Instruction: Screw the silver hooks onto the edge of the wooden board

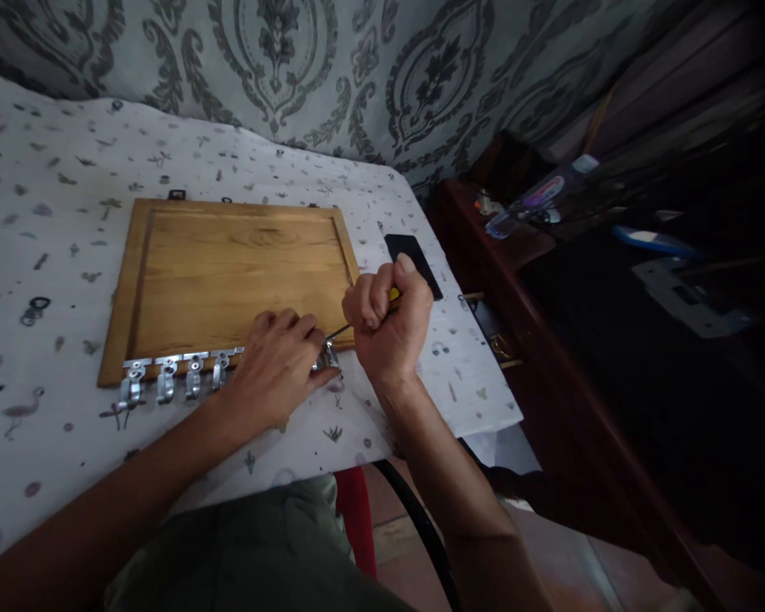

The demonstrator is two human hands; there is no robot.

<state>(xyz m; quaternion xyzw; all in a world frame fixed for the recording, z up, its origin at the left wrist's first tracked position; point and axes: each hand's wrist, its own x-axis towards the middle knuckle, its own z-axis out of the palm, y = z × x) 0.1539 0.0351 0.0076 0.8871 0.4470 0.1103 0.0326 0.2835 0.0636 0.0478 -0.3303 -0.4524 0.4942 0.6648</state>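
Note:
A framed wooden panel (pixel 242 263) lies flat on the table, with a row of several metal hinges (pixel 166 382) along its near edge. My left hand (pixel 280 361) rests over that edge, its fingers and thumb closed around the hinge (pixel 326 357) nearest the right corner. In a fist, my right hand (pixel 388 319) grips a screwdriver (pixel 338 332), whose handle shows a bit of yellow. The slanting shaft points left and down to the hinge by my left fingertips. Whether the tip sits in a screw cannot be made out.
A patterned white cloth (pixel 57 229) covers the table. Beyond my right hand lies a black phone-like slab (pixel 421 268). To the right stands dark red wooden furniture (pixel 529 314) bearing a clear plastic bottle (pixel 535 200). A patterned curtain (pixel 331 76) hangs behind.

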